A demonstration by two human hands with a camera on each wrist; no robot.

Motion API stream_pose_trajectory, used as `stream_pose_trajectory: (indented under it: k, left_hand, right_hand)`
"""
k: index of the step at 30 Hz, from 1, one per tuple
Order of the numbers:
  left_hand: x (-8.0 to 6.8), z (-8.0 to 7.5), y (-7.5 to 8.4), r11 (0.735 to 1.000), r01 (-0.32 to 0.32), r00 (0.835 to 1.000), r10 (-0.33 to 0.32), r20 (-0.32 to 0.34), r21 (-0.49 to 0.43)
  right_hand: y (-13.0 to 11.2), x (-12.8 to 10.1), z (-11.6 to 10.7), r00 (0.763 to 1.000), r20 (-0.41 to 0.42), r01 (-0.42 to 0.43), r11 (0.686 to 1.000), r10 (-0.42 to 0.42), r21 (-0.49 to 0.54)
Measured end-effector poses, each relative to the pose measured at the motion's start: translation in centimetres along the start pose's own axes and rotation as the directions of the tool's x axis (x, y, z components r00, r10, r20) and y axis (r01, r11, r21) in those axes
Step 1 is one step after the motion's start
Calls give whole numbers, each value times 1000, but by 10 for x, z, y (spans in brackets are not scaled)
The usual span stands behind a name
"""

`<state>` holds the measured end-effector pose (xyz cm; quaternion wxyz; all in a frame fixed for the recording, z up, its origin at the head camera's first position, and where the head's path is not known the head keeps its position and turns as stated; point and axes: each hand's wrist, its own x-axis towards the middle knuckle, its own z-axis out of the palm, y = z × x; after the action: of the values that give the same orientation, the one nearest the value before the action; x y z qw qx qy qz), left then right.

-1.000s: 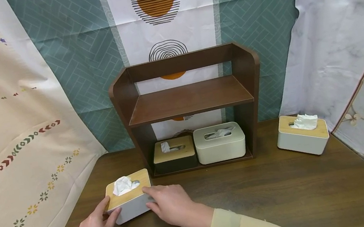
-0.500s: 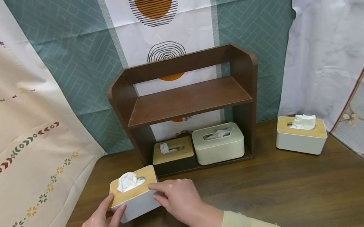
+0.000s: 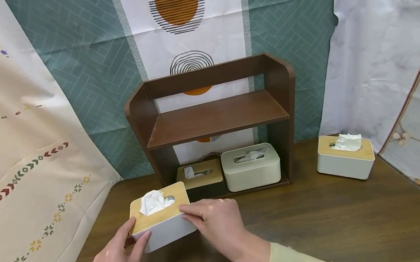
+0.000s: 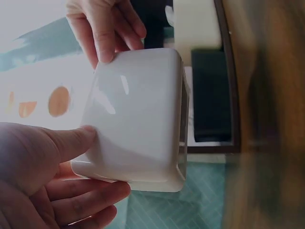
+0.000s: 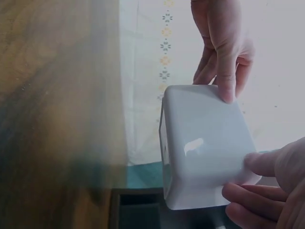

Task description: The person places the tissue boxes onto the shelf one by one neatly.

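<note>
A white tissue box with a wooden lid and a tissue sticking out sits between my two hands, in front of the brown shelf. It looks raised a little off the table. My left hand grips its left end, thumb on the near side. My right hand grips its right end with thumb and fingers. In the left wrist view the box's white side fills the middle, with my left thumb on it. The right wrist view shows the same box.
The shelf's lower level holds a black box with a wooden lid and a cream box; its upper board is bare. Another white wooden-lidded box stands on the table at the right. Patterned cloths hang behind and at both sides.
Both hands have carried the tissue box to the right and farther back, closer to the shelf. It now covers part of the black box's front.
</note>
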<state>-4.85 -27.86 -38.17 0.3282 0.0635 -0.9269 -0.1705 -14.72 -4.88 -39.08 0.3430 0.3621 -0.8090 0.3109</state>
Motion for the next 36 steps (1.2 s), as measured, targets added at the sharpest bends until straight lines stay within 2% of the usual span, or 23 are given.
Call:
stream_pose_trajectory:
  k: [7, 13, 17, 24, 30, 36]
  left_hand:
    - [8, -6, 18, 993, -121, 987, 121, -103, 10]
    - [16, -12, 35, 982, -190, 973, 188, -135, 2]
    - [23, -18, 46, 968, -252, 954, 247, -172, -9]
    - [42, -28, 65, 934, -356, 911, 343, -228, -18]
    - [60, -33, 77, 920, -392, 891, 373, -258, -24]
    - [84, -30, 90, 908, -416, 874, 383, -298, -56]
  right_hand:
    - [4, 5, -18, 992, -122, 44, 999, -41, 20]
    - [10, 11, -38, 980, -192, 62, 998, -59, 10]
    - [13, 16, -55, 977, -204, 68, 998, -63, 17]
    - [20, 27, -82, 969, -233, 93, 995, -87, 18]
    - [24, 43, -101, 969, -227, 100, 995, -101, -18]
    - [31, 64, -113, 966, -233, 105, 993, -116, -58]
